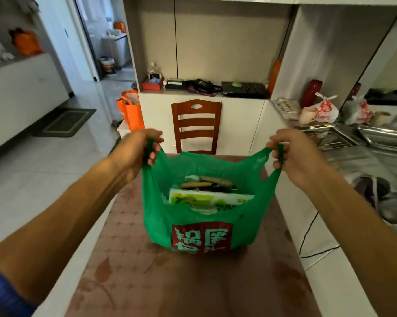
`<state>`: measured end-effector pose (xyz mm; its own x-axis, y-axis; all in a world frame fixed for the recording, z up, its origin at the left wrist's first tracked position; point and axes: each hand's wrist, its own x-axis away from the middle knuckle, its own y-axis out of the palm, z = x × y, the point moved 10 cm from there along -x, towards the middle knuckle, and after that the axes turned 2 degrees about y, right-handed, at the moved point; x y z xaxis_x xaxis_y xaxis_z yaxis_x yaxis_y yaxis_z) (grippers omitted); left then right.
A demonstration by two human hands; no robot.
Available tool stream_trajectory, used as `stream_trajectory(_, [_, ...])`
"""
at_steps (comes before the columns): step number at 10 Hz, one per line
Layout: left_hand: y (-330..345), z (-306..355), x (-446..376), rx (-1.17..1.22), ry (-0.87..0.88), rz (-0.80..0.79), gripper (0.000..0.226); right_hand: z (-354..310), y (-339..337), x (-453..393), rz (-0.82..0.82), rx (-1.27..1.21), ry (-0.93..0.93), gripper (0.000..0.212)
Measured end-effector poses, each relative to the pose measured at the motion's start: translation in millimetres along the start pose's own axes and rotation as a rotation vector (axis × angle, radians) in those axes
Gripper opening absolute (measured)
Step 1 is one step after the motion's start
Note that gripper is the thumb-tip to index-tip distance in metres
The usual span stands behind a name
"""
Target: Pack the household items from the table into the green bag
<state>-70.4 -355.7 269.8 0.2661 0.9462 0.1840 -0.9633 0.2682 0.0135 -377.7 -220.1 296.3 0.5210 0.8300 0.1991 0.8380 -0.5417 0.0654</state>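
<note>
At frame centre, the left hand (140, 146) and right hand (291, 152) each grip 1 handle of the green bag (206, 225); lift evenly so contents stay level over the worktop (129, 271).

There is only one view, from a wide-angle camera on the person's head, looking forward and down along both outstretched forearms. It sits close over the near end of the bench (147, 282), which runs away from it up the middle of the picture. Beyond the far end it faces a wooden chair (196, 124) and white cabinets (158, 110). Straight edges bow outward near the frame's sides.
</note>
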Motion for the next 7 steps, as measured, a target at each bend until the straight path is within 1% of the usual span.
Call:
stream_trajectory(1, [-2,-29,1,-0.029,-0.064,0.021,0.009,22,12,-6,0.006,0.024,0.071,0.016])
stream_trajectory(2, [-16,-23,-7,-0.001,-0.068,0.058,0.011,11,20,-23,0.047,0.029,0.032,0.020])
stream_trajectory(3, [-17,-13,-11,0.001,-0.045,0.061,0.013,8,20,-33,0.054,0.027,0.020,0.022])
stream_trajectory(4, [-12,-24,-15,-0.001,-0.018,0.095,0.014,23,10,-47,0.085,0.152,0.033,0.022])
stream_trajectory(5, [-11,-37,-17,-0.033,-0.013,0.116,0.009,39,-3,-53,0.114,0.248,0.086,0.025])
stream_trajectory(6, [-13,-47,-23,-0.130,-0.006,0.076,0.005,55,-9,-58,0.069,0.271,0.144,0.027])
stream_trajectory(7, [-13,-48,-26,-0.162,0.021,0.063,0.016,58,-7,-60,0.040,0.285,0.124,0.027])
